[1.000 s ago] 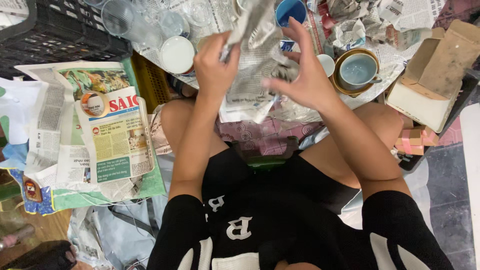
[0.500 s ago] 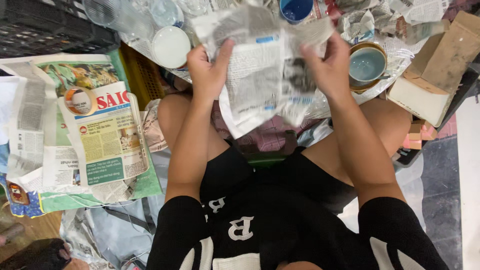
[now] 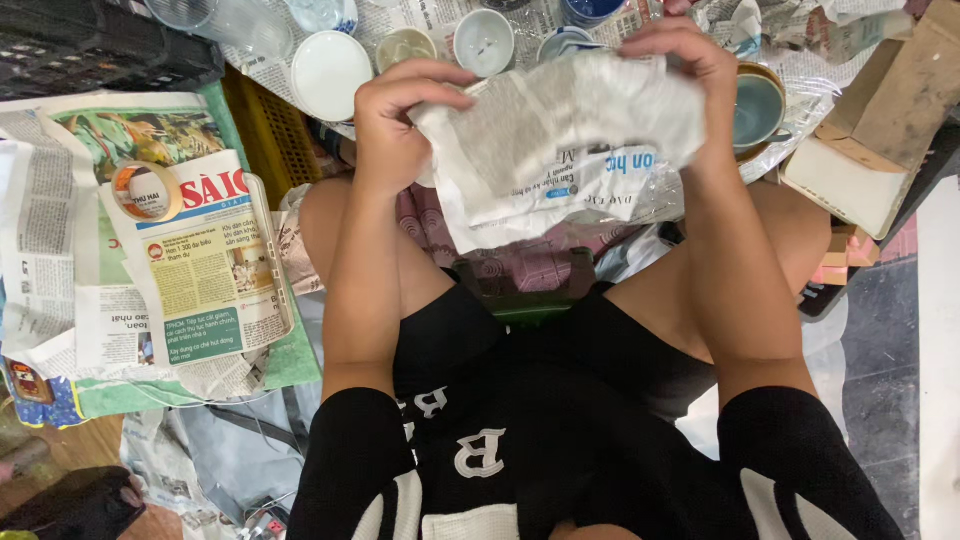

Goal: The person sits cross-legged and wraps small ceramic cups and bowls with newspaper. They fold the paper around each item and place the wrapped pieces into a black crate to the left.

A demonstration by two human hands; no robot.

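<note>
A bundle wrapped in crumpled newspaper point(image 3: 570, 140) is held up in front of me above my lap. My left hand point(image 3: 395, 125) grips its left end with the fingers curled over the paper. My right hand point(image 3: 690, 65) clasps the top right end. What is inside the wrapping is hidden. Beyond the bundle, several small bowls and cups stand on spread newspaper: a white bowl point(image 3: 330, 72), a pale cup point(image 3: 406, 45), a white cup point(image 3: 484, 40) and a blue-glazed bowl point(image 3: 757, 108) by my right hand.
A stack of newspapers point(image 3: 190, 270) with a roll of tape point(image 3: 146, 190) on it lies at the left. A black crate point(image 3: 90, 50) is at the far left, clear glasses point(image 3: 235, 22) beside it. Cardboard pieces point(image 3: 880, 130) sit at the right.
The open newspaper sheet has been folded and bunched around something into a compact bundle. Both hands have shifted to grip its two ends, and the view has moved closer.
</note>
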